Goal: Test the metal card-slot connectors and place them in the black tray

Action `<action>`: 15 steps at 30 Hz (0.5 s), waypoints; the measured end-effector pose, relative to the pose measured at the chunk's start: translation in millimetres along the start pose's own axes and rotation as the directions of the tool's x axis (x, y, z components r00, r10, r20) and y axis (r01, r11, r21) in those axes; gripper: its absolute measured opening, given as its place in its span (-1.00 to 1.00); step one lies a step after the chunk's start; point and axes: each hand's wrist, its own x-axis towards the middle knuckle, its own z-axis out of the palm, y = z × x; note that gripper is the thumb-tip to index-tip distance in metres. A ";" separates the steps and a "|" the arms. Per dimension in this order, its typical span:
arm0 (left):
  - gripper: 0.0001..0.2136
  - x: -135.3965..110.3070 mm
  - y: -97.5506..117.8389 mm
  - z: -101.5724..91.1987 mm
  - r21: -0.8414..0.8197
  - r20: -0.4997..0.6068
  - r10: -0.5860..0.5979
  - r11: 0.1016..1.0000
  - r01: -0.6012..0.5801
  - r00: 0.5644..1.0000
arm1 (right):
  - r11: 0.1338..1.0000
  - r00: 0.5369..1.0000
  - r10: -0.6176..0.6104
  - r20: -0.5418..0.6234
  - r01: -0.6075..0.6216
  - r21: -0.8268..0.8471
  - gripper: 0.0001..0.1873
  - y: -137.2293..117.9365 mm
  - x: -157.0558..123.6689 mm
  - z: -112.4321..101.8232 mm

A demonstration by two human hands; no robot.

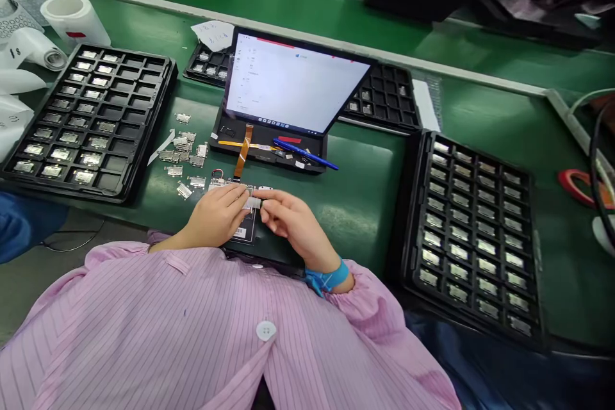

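Observation:
A circuit board (248, 230) on a dark panel lies close to my body, with a barcode label near its front. My left hand (216, 214) rests over its left part, fingers together and bent down onto it. From the right, my right hand (298, 224) reaches in with thumb and index finger pinched at a small pale rectangular piece (252, 203). Both hands' fingertips nearly meet there. An orange flat ribbon cable (244, 152) runs from the board to a lit tablet screen (293, 80), which leans upright in a black tray behind.
Small metal modules (182, 148) lie loose left of the board. Black compartment trays with modules stand at left (122, 141) and right (475, 237). A blue pen (306, 154) lies before the screen. White rolls (75, 18) and red tape (579, 189) flank the bench.

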 end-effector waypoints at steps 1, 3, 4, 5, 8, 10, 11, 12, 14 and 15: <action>-0.75 1.7 0.3 -1.8 -0.008 0.011 -0.010 1.000 0.011 1.000 | 0.975 0.987 -0.127 -0.097 0.106 -0.195 -0.69 1.4 2.1 -0.8; -0.78 7.0 1.4 -7.0 -0.025 0.058 -0.034 0.999 0.036 0.998 | 0.799 0.903 -0.389 -0.183 0.231 -0.555 -0.73 5.6 5.9 -2.5; -0.80 10.4 2.1 -9.8 -0.030 0.091 -0.048 0.998 0.051 0.995 | 0.703 0.870 -0.465 -0.167 0.247 -0.667 -0.75 8.0 7.3 -3.4; -0.82 14.3 3.1 -12.3 -0.035 0.128 -0.065 0.997 0.070 0.990 | 0.635 0.855 -0.499 -0.140 0.251 -0.731 -0.76 10.5 8.1 -4.1; -0.83 27.0 7.8 -15.6 -0.081 0.221 -0.112 0.988 0.133 0.969 | 0.607 0.862 -0.491 -0.124 0.236 -0.759 -0.87 16.2 5.5 -5.9; -0.79 35.2 12.4 -14.0 -0.163 0.262 -0.129 0.971 0.176 0.956 | 0.676 0.884 -0.445 -0.146 0.224 -0.702 -0.93 17.7 -0.5 -7.3; -0.78 38.9 14.9 -12.6 -0.210 0.285 -0.137 0.957 0.202 0.948 | 0.721 0.893 -0.421 -0.156 0.225 -0.656 -0.94 17.7 -4.4 -8.1; -0.80 42.1 17.5 -11.4 -0.257 0.310 -0.150 0.938 0.235 0.939 | 0.768 0.900 -0.403 -0.170 0.231 -0.598 -0.95 17.5 -8.5 -9.0; -0.86 47.2 22.4 -10.4 -0.342 0.359 -0.192 0.883 0.320 0.913 | 0.852 0.900 -0.382 -0.209 0.255 -0.458 -0.93 16.7 -16.7 -11.0; -0.88 48.9 24.5 -11.0 -0.384 0.380 -0.215 0.848 0.365 0.900 | 0.879 0.900 -0.372 -0.229 0.262 -0.398 -0.91 16.3 -20.5 -11.9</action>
